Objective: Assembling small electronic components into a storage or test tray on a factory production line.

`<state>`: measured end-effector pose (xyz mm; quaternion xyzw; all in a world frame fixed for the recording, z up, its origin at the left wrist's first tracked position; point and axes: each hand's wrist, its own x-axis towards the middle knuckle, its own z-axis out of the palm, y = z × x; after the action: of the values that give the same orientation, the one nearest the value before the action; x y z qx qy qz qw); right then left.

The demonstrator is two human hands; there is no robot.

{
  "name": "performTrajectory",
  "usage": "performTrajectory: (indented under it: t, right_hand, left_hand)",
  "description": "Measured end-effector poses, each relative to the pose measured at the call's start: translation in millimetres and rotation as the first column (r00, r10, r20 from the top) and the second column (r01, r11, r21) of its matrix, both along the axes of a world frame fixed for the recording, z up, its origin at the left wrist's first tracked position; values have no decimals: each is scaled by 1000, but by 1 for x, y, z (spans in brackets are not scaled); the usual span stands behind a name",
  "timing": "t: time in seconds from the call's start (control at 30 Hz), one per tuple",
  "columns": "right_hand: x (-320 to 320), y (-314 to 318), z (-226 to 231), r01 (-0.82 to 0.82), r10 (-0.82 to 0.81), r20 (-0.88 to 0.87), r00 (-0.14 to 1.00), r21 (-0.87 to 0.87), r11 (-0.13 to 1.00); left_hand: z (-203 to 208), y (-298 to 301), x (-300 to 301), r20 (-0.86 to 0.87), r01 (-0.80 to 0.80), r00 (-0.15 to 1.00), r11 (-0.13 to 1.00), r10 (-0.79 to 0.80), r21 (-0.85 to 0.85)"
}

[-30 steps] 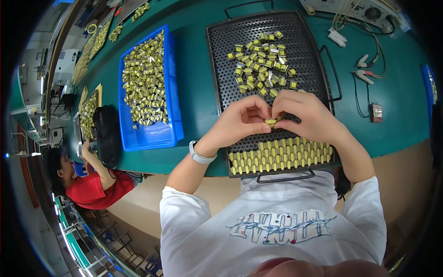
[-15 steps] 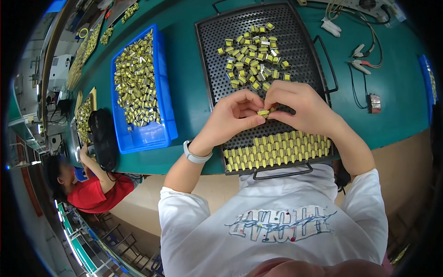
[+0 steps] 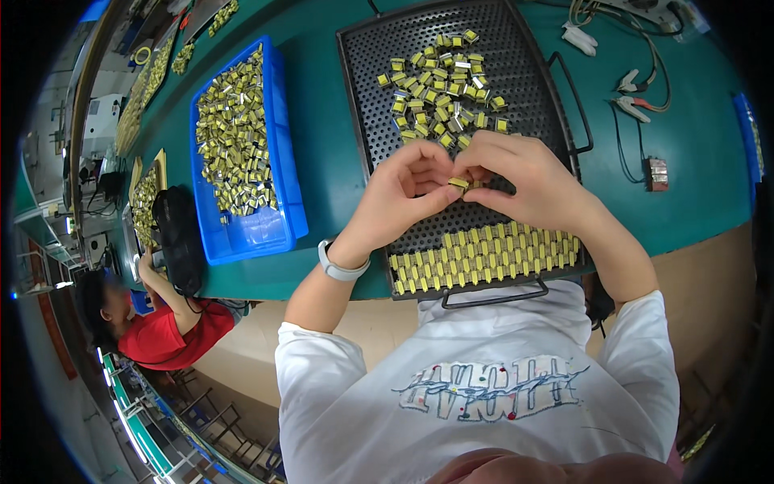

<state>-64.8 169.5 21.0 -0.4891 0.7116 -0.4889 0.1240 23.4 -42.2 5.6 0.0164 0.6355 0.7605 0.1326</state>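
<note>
Head view, both hands [image 3: 476, 189] still pinching small yellow part [image 3: 458, 183], unmoved

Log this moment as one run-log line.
left hand: pinching yellow part | right hand: pinching same part | below: black perforated tray, neat rows near edge, loose pile far end | left: blue bin of parts

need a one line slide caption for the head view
Both hands, left and right, pinch one small yellow part over a black perforated tray on a green bench.
</note>
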Motion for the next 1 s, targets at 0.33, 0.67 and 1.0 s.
performTrajectory:
  t: [0.33,0.67,1.0]
  right_hand:
    - [-5,12,13,83,-52,-188,981,160,984]
    - [6,14,2,95,12,-200,980,519,849]
    - [6,11,-6,99,-63,-101,993,408,907]
  left_hand:
    - [12,11,1,-245,-83,968,864,-48,-497]
    - [-7,11,-2,-377,-157,904,663,-202,-732]
    - [-2,12,-1,-320,-132,936,699,-146,-703]
